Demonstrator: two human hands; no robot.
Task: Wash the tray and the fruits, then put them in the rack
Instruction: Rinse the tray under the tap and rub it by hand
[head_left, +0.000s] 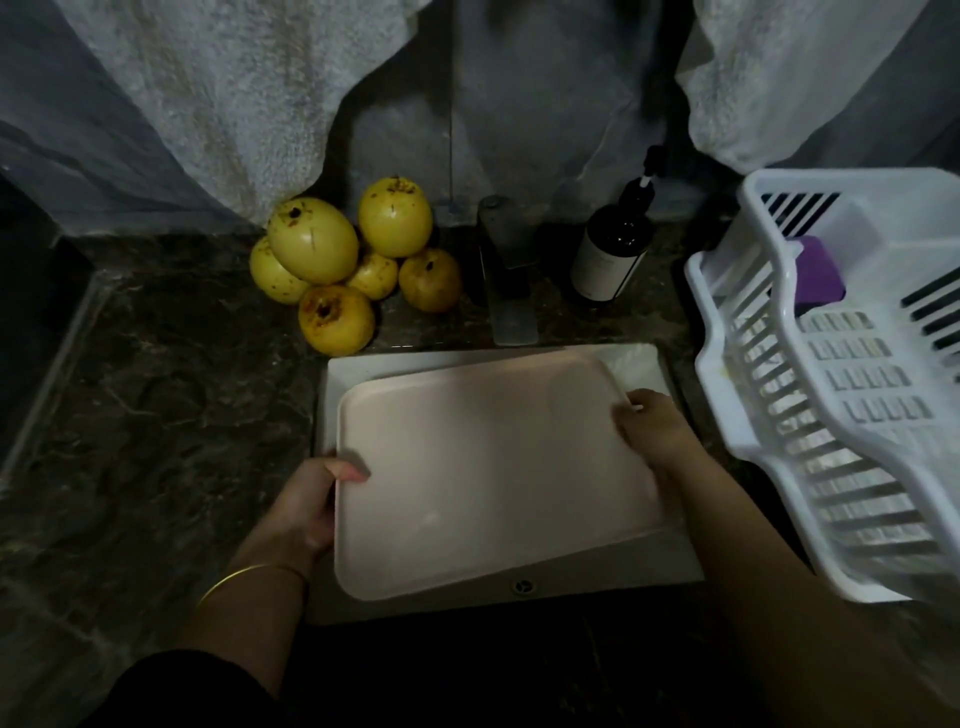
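A pale pink rectangular tray (483, 478) lies tilted across the white sink (639, 358). My left hand (311, 509) grips its left edge, thumb over the rim. My right hand (654, 431) holds the right edge near the far corner, fingers curled on the rim. Several yellow fruits (337, 260) with brown spots are piled on the dark marble counter behind the sink to the left. The white plastic rack (831, 395) stands at the right, slanted toward me.
A flat grey tap (506, 275) juts over the sink's back edge. A dark pump bottle (613, 249) stands beside it. A purple sponge (818, 273) lies in the rack. Pale towels (208, 104) hang along the back wall. Dark counter (156, 405) stretches to the left.
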